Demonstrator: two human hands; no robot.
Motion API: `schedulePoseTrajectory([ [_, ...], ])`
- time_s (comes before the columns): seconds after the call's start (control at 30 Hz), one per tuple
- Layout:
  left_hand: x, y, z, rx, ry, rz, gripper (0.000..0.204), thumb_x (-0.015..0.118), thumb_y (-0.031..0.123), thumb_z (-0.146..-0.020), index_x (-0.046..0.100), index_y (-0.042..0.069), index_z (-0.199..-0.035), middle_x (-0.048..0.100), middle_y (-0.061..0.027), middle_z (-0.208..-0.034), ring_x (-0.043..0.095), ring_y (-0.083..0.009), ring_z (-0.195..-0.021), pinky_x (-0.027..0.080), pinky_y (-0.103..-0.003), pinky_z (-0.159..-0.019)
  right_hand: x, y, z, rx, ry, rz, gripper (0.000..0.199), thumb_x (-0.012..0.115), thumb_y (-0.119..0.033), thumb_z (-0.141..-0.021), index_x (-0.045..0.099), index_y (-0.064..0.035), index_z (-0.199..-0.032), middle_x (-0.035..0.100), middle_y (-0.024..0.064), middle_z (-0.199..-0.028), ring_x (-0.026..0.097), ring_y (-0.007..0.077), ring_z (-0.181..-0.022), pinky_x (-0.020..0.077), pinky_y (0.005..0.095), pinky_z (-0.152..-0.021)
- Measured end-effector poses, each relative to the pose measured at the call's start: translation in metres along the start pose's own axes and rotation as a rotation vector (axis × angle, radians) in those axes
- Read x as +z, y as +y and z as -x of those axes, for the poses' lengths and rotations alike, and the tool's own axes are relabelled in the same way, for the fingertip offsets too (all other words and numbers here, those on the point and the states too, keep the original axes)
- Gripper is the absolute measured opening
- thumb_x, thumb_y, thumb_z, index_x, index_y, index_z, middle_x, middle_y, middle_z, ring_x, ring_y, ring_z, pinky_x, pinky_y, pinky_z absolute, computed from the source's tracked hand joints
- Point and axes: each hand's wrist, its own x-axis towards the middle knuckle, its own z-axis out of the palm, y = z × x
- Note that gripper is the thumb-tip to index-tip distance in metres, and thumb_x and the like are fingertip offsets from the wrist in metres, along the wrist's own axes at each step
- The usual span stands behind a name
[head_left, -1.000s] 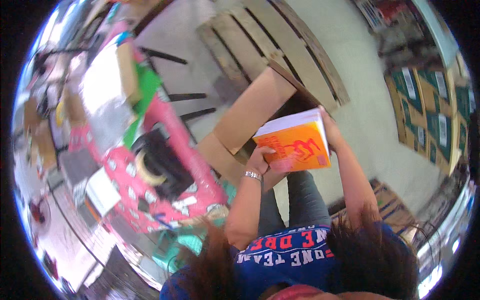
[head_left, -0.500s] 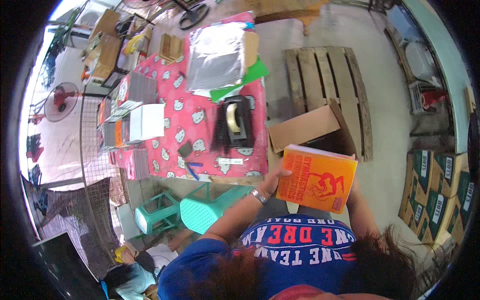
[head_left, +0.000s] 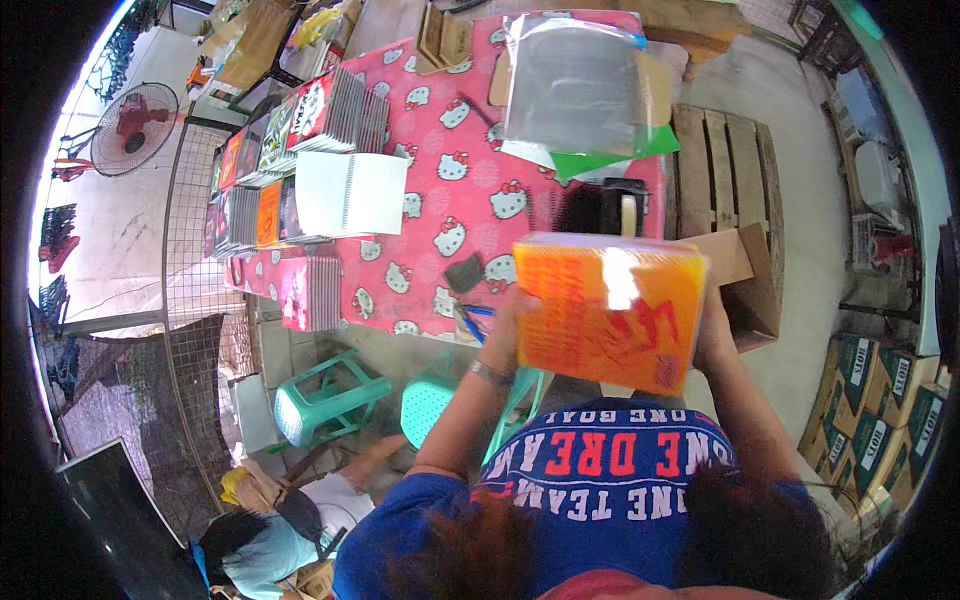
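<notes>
In front of my chest I hold an orange notebook [head_left: 600, 315] with red print and a red figure on its cover. A pale edge shows along its top; whether it is one thick notebook or a small stack, I cannot tell. My left hand [head_left: 508, 328] grips its left side, and my right hand [head_left: 712, 332] grips the right side, partly hidden behind it. Both hands are a little blurred. Beyond the notebook is the table with a pink patterned cover [head_left: 430, 240]. An open cardboard box [head_left: 755, 290] stands past my right hand.
Stacked notebooks [head_left: 335, 115] and an opened white notebook [head_left: 350, 190] line the table's left. Clear plastic sheets [head_left: 570, 90], a black tape dispenser [head_left: 610, 205] and blue-handled pliers [head_left: 478, 318] lie there too. Green stools [head_left: 330, 400], a wooden pallet [head_left: 730, 170], stacked boxes [head_left: 860, 410] and another person [head_left: 290, 530] surround me.
My view has swung left, toward the table. The notebook, held in both hands, has shifted left and up, from beside the cardboard box to in front of the table's near right corner.
</notes>
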Motion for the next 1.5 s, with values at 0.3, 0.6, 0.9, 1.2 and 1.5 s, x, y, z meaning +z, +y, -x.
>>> schedulePoseTrajectory([
  [0.3,-0.198,0.178,-0.069,0.144,0.148,-0.006,0.053,0.058,0.026,-0.082,0.051,0.002,-0.128,0.063,-0.0131,-0.118,0.064,-0.0302,-0.104,0.053,-0.045,-0.089,0.191,0.118,-0.250,0.098,-0.211,-0.192,0.053,0.038,-0.050,-0.100,0.057,-0.0068,-0.123,0.063,0.0114,-0.110,0.063,0.0204,-0.093,0.0513,0.0380,-0.085],
  [0.6,-0.267,0.200,-0.129,-0.157,0.327,-0.326,0.051,0.057,0.024,-0.083,0.051,0.001,-0.128,0.061,-0.0143,-0.124,0.061,-0.0289,-0.113,0.049,-0.047,-0.097,0.206,0.123,-0.248,0.394,-0.134,-0.224,0.055,0.039,-0.055,-0.098,0.060,-0.0099,-0.122,0.068,0.0069,-0.101,0.066,0.0195,-0.092,0.0486,0.0400,-0.092],
  [0.9,-0.185,0.208,-0.137,0.456,0.688,-1.452,0.046,0.056,0.011,-0.090,0.049,-0.003,-0.133,0.053,-0.0127,-0.128,0.053,-0.0173,-0.102,0.045,-0.032,-0.089,-0.049,-0.032,-0.127,-0.219,-0.276,-0.080,0.049,0.045,-0.035,-0.100,0.053,0.0022,-0.131,0.067,0.0095,-0.109,0.064,0.0185,-0.093,0.0486,0.0317,-0.091],
  [1.2,0.150,-0.158,-0.112,-0.302,-0.492,-0.906,0.018,0.062,0.009,-0.090,0.066,0.000,-0.105,0.067,-0.0074,-0.101,0.063,-0.0142,-0.088,0.050,-0.028,-0.082,-0.416,0.111,-0.083,-0.092,0.343,-0.528,0.020,0.050,-0.016,-0.094,0.063,-0.0016,-0.098,0.066,0.0076,-0.082,0.063,0.0225,-0.074,0.0531,0.0361,-0.074],
  [1.5,0.018,-0.477,-0.234,-0.730,-0.031,-1.454,0.042,0.061,0.020,-0.085,0.062,-0.001,-0.122,0.062,-0.0219,-0.124,0.059,-0.0342,-0.116,0.045,-0.037,-0.099,-0.497,0.360,-0.121,0.599,0.841,-0.144,0.030,0.055,-0.025,-0.091,0.060,-0.0087,-0.115,0.063,0.0124,-0.105,0.059,0.0300,-0.099,0.0505,0.0394,-0.082],
])
